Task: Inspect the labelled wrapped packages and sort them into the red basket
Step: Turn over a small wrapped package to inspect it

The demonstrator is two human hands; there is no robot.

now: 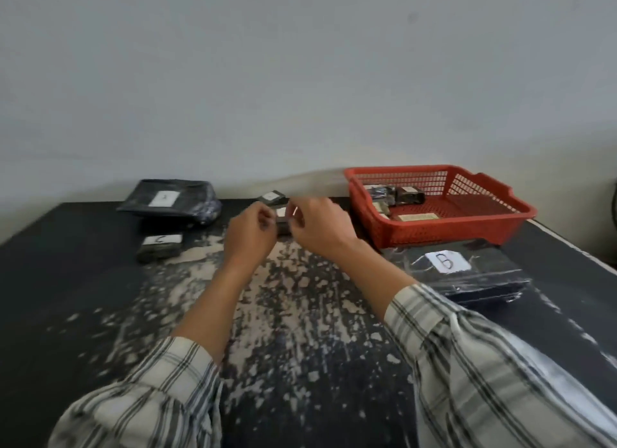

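Red plastic mesh forms the basket, which stands at the far right of the black tabletop, whose paint is worn to pale patches. Several small wrapped packages lie inside it, partly hidden by its walls, and their labels are too small to read. Left of the basket, both hands meet on one small dark package. The left hand curls its fingers at the package's left end, and the right hand pinches the right end. A corner of white label shows between them, but the fingers cover its letter, and motion blur smears the fingertips. Just behind that, still left of the basket, sits another small package with an unreadable label. Farther left of the basket, a large black wrapped bundle lies against the wall, its label blurred. Well left of the basket and nearer the person lies a small package marked C. Touching the basket's near side is a flat black package marked B. Striped sleeves are cut off by the lower edge.
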